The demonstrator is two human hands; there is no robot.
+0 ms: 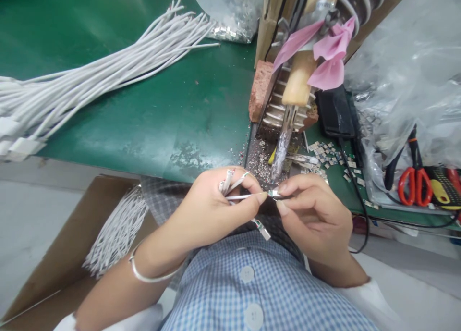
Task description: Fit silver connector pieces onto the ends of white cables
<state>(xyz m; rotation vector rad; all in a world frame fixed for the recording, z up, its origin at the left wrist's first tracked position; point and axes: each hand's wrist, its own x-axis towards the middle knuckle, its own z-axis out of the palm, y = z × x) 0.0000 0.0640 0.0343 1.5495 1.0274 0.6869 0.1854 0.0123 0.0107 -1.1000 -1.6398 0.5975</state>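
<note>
Several white cables (226, 182) are held in the curled left hand (219, 201), one pinched between thumb and forefinger. At its end, between the two hands, a small metal plug (274, 193) is gripped by the nearly closed fingertips of the right hand (317, 215), near the soldering iron (296, 83). A second plug (264, 232) is seen below the left hand.

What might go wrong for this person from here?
Burns: the fingertips of the right hand are close to the tip of the soldering iron, which may be hot.

A slip: the small connector at those fingertips looks easy to drop or misalign.

A snag: another connector dangles below the left hand and might catch on the apron.
</note>
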